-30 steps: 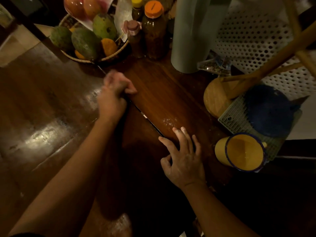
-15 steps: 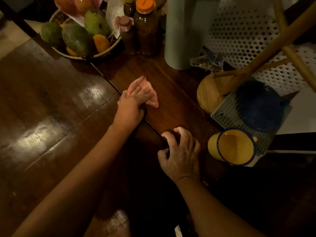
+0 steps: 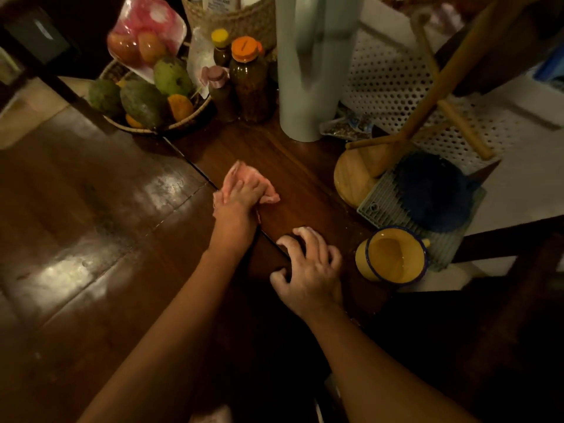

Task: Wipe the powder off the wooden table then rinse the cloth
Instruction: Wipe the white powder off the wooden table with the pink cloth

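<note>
Nearest, the right grip (image 3: 308,270) rests on the dark brown wooden counter (image 3: 91,239) with its fingers bent claw-like and the fingertips touching the wood. Nothing shows inside it. Just to its right stands a yellow enamel mug with a blue rim (image 3: 393,257), close to the knuckles but apart from them.

Just beyond, to the left, the left grip (image 3: 241,203) lies palm-down on the pink crumpled cloth (image 3: 247,178), fingers curled over it and pressing it to the counter. The cloth is under and ahead of this grip, its edges spilling out past the fingertips and to either side, right beside a dark seam between the boards.

Well beyond the left grip stand a brown jar with an orange lid (image 3: 248,77) and a round woven basket of green mangoes (image 3: 143,99).
</note>
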